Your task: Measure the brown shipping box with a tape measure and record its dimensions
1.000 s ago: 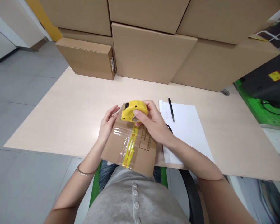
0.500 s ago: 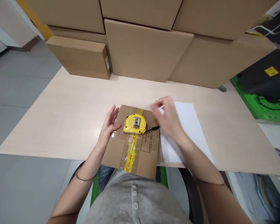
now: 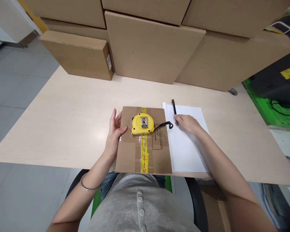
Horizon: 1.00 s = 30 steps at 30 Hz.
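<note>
A flat cardboard parcel (image 3: 130, 151) sealed with clear and yellow tape lies at the table's near edge. On its far half rests a yellow tape measure (image 3: 142, 124), its black strap trailing right. My left hand (image 3: 114, 130) lies against the parcel's left edge, fingers stretched out and thumb on the top face. My right hand (image 3: 187, 123) rests on a white sheet of paper (image 3: 186, 145), its fingertips closed on the lower end of a black pen (image 3: 174, 108).
Several large cardboard boxes (image 3: 152, 48) are stacked along the table's far side, a flatter one (image 3: 77, 54) at the left. A green and black object (image 3: 275, 96) stands at the right. The pale wooden table (image 3: 62, 122) stretches left of the parcel.
My right hand set the tape measure down on the parcel, let go, and moved right onto the paper to the pen. The parcel now lies flat.
</note>
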Tool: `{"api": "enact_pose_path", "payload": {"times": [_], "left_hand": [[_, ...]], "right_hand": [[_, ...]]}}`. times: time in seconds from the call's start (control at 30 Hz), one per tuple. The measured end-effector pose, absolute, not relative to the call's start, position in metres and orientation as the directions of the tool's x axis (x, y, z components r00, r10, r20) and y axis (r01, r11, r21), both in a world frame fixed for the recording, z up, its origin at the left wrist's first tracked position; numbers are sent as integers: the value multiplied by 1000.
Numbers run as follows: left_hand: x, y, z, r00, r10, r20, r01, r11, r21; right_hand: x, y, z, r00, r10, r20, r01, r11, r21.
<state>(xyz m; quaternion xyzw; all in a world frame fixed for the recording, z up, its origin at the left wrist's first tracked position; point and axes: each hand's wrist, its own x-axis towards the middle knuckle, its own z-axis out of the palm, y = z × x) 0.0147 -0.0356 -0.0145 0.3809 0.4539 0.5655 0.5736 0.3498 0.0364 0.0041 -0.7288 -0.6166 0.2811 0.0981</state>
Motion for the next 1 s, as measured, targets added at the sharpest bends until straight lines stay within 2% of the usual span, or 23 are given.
{"api": "enact_pose_path", "payload": {"times": [0.17, 0.3, 0.43, 0.7, 1.0], "left_hand": [[7, -19, -10, -73, 991, -114, -279, 89, 956], [-1, -9, -8, -28, 994, -106, -234, 97, 968], [-2, -3, -8, 3, 998, -64, -229, 63, 971], [4, 6, -3, -18, 1000, -21, -229, 16, 973], [10, 15, -4, -5, 999, 37, -205, -38, 978]], "right_hand": [[359, 32, -15, 58, 977, -204, 562, -201, -803], [360, 30, -19, 33, 987, -160, 372, -161, -914], [355, 29, -20, 0, 991, -133, 298, -127, -946], [339, 26, -35, 117, 988, -101, 231, -126, -965], [344, 32, -27, -55, 986, -155, 299, -132, -945]]}}
